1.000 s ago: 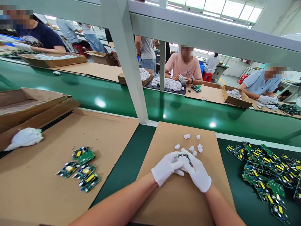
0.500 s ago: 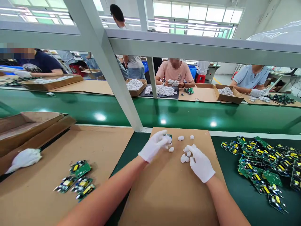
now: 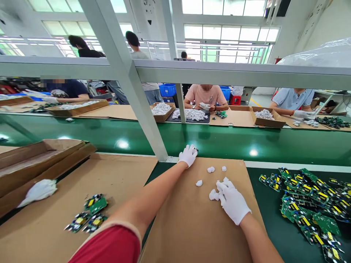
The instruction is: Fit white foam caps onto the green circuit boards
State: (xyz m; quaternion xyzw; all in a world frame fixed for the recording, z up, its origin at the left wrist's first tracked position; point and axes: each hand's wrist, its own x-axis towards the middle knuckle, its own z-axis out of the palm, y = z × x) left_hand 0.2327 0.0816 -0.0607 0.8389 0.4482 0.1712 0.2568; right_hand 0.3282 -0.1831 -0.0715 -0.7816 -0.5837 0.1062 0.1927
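In the head view, my left hand (image 3: pixel 188 156), in a white glove, is stretched forward to the edge of the green belt. Its fingers are closed on a small circuit board (image 3: pixel 195 149), mostly hidden by the hand. My right hand (image 3: pixel 233 201), also gloved, is low over the cardboard sheet (image 3: pixel 192 226) with bent fingers closed around small soft white lumps, largely covered by the glove. A white lump (image 3: pixel 213 195) touches its fingertips. Farther up the sheet lie a single lump (image 3: pixel 199 183), a joined pair (image 3: pixel 211 169) and another small lump (image 3: pixel 224 168).
Many circuit boards (image 3: pixel 304 201) are heaped on the right, and several boards (image 3: pixel 95 204) lie left. A slanted metal post (image 3: pixel 139 98) stands beside my left arm. Beyond the green belt (image 3: pixel 214 140), co-workers sit at trays. An open cardboard box (image 3: pixel 41 164) is at left.
My left hand has moved forward with the circuit board, from above the cardboard to the belt's edge. My right hand stays by the white lumps, its fingers covering more of them. The view has tilted up.
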